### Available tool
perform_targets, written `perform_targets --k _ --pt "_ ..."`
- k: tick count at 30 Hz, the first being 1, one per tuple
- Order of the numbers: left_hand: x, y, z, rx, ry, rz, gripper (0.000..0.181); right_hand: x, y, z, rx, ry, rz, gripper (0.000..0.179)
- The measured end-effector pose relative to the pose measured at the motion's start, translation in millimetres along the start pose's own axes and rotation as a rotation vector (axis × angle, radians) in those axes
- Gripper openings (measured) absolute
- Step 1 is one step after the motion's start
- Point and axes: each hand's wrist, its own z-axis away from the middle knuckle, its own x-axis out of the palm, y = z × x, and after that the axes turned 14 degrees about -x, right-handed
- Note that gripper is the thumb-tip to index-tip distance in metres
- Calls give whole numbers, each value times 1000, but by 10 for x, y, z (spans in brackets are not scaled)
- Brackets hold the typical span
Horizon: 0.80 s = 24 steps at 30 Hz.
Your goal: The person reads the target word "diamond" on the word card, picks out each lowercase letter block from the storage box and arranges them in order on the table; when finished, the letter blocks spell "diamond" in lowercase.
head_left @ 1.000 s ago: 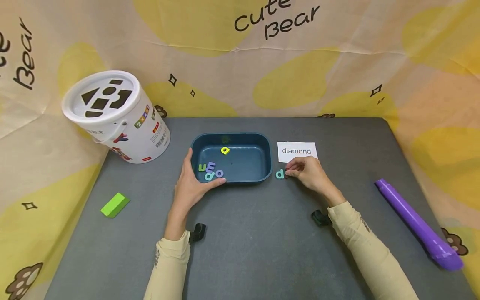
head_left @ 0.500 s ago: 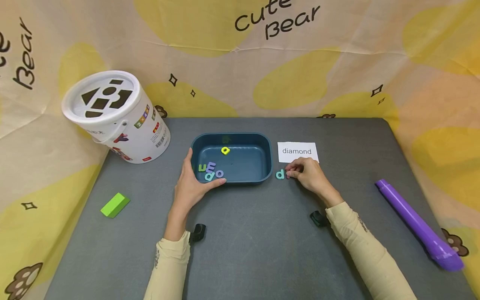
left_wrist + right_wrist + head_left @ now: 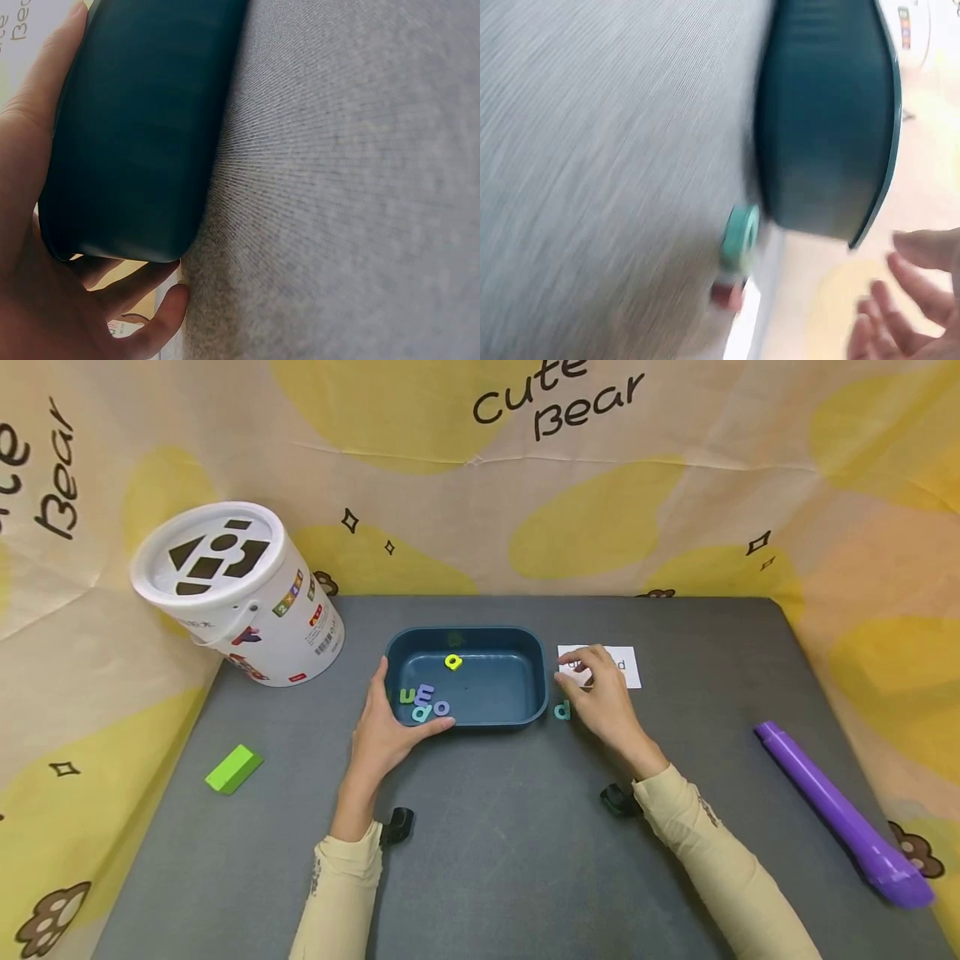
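Note:
My left hand (image 3: 381, 733) grips the left end of a dark blue plastic tray (image 3: 487, 724), its thumb along the near rim. In the left wrist view its fingers (image 3: 161, 322) bend round the tray's end. Inside lie a yellow letter (image 3: 453, 662), a green letter (image 3: 407, 696), a purple m (image 3: 423, 694), a purple o (image 3: 442, 708) and a teal letter (image 3: 422, 714). My right hand (image 3: 603, 706) is raised over the printed card (image 3: 628, 667), thumb and forefinger apart, holding nothing. Below it a teal d (image 3: 562, 710) lies on the table; a small red piece (image 3: 727, 295) beside it shows in the right wrist view.
A white bucket (image 3: 300, 639) with shape cut-outs in its lid stands at the back left. A green block (image 3: 234, 769) lies at the left of the grey table (image 3: 495, 860). On the right lies a long purple plastic object (image 3: 840, 810). A patterned cloth (image 3: 420, 443) hangs behind.
My right hand has let go of the small red piece beside the teal d, lifted and moved left, its finger and thumb spreading. It now covers part of the card. My left hand stays on the tray.

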Motion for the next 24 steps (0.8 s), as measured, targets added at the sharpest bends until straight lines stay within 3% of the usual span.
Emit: perform_targets --k 4,8,16,24 --pt "0 0 -1 -3 1 0 141 155 -149 -73 -104 26 -72 26" --pt "0 0 -3 -7 -2 -2 141 340 -294 -159 -153 -50 -123 36" --pt "-9 5 -5 -6 -3 -2 141 724 -484 -412 -60 -350 -48 69" --pt "2 10 -17 -8 -3 -9 142 1006 -402 -604 -34 -559 -99 92"
